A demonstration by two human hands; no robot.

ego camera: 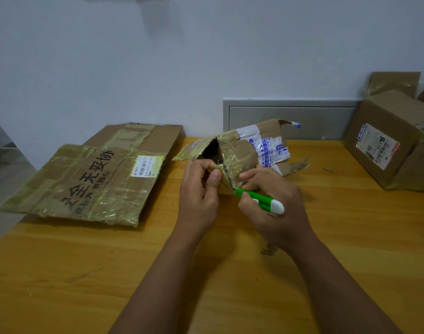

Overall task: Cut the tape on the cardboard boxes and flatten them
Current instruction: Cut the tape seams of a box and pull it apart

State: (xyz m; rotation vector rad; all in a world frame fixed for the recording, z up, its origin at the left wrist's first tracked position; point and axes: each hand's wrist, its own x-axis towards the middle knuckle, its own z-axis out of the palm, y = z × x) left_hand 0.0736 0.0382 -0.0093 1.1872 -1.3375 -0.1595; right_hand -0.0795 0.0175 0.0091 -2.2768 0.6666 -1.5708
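— What takes up most of the view?

— A wooden table (pixel 326 237) set against a pale wall (pixel 158 56), with a grey metal panel (pixel 290 116) in the wall just above the tabletop.

— And the cardboard?

— The biggest piece is a flattened box (pixel 90 179) lying at the table's left edge, covered in yellowish tape, with large black Chinese characters and a small shipping label. At the far right stands an unflattened box (pixel 384 138) with a white label on its side; more cardboard shows behind it. Between them, at the middle of the table, lies a small torn box (pixel 244 150), partly collapsed, wrapped in clear tape and blue-printed white tape, its open end facing the person.

— What are the hands doing?

— The left hand (pixel 199 189) pinches a taped flap at the box's near end between thumb and curled fingers. The right hand (pixel 273 201) is curled round a green and white cutter (pixel 259 200), whose tip meets the taped cardboard just beside the left thumb.

— Anything smaller?

— A little cardboard scrap (pixel 268 250) on the table, just beside the right wrist.
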